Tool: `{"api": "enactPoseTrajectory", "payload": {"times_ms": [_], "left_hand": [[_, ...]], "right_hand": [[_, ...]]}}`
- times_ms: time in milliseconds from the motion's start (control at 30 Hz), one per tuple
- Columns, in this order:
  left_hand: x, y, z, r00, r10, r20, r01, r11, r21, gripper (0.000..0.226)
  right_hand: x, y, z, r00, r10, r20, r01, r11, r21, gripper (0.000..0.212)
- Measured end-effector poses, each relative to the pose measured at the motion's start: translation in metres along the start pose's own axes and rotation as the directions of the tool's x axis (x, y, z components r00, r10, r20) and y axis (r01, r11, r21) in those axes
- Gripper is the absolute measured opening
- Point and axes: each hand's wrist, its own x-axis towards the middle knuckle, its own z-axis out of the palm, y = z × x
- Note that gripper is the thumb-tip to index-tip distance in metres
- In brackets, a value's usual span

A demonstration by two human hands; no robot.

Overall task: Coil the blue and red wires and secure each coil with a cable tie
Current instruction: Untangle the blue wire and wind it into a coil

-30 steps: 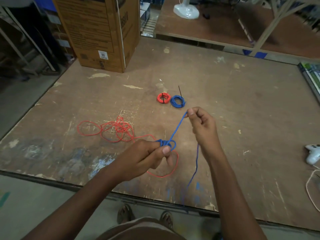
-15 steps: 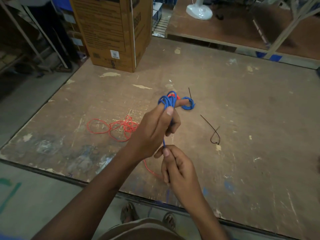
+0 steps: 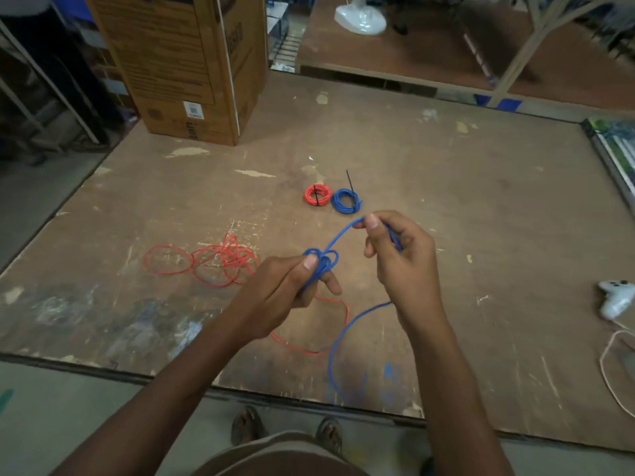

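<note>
Hands: left hand (image 3: 275, 297) grips small blue coil (image 3: 321, 262) | right hand (image 3: 402, 259) pinches blue wire (image 3: 338, 235) (taut between them) | above bench (image 3: 446, 187)

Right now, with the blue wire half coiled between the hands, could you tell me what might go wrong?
1. The loops pinched in the left hand look loose and uneven; the blue wire could spring out of its coil.
2. Its free tail crosses the loose red wire near the table edge and may snag it.

Both hands are raised side by side, forearms reaching forward: left hand (image 3: 288, 290) pinching with thumb on top (fingers curled), right hand (image 3: 400, 259) curled, thumb and forefinger pinched.
</note>
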Motion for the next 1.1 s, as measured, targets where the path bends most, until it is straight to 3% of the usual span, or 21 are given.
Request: {"api": "enactPoseTrajectory", "payload": {"times_ms": [133,200,333,400,467,533,633,700,900,1100], "left_hand": [[-0.008,0.019,0.001,0.998,0.008,0.062,0.004,0.981,-0.194,0.061],[-0.007,0.028,0.002,0.999,0.023,0.029,-0.014,0.963,-0.270,0.068],[0.003,0.043,0.009,0.996,0.061,-0.066,-0.086,0.875,-0.477,0.059],[0.008,0.045,0.013,0.985,0.072,-0.156,-0.126,0.920,-0.372,0.057],[0.013,0.040,0.013,0.964,0.121,-0.235,-0.151,0.982,-0.116,0.054],[0.022,0.030,0.008,0.948,0.172,-0.268,-0.146,0.983,0.113,0.047],[0.032,0.010,-0.006,0.962,0.177,-0.207,-0.093,0.928,0.361,0.043],[0.028,-0.004,-0.013,0.975,0.126,-0.183,-0.050,0.927,0.373,0.047],[-0.004,-0.009,0.001,1.000,0.025,-0.010,-0.022,0.976,0.217,0.058],[-0.015,0.024,0.013,0.999,0.022,0.044,-0.014,0.986,-0.164,0.059]], "right_hand": [[0.003,0.032,0.016,0.994,0.067,0.081,-0.069,0.997,0.028,0.011],[-0.016,0.045,0.029,0.988,0.067,0.139,-0.073,0.997,0.039,0.026],[-0.076,0.047,0.055,0.968,0.064,0.245,-0.090,0.991,0.098,0.030],[-0.097,0.040,0.059,0.950,0.102,0.296,-0.143,0.982,0.121,0.027],[-0.108,0.032,0.058,0.914,0.145,0.380,-0.205,0.971,0.124,0.023],[-0.114,0.025,0.053,0.889,0.155,0.431,-0.204,0.976,0.070,0.025],[-0.117,0.011,0.037,0.913,0.135,0.386,-0.148,0.989,0.003,0.025],[-0.110,-0.002,0.021,0.946,0.129,0.296,-0.128,0.992,-0.022,0.031],[-0.048,-0.037,-0.016,0.988,-0.080,0.132,0.103,0.979,-0.174,0.029],[0.004,0.016,-0.011,0.990,-0.074,0.117,0.084,0.993,-0.084,0.016]]}}
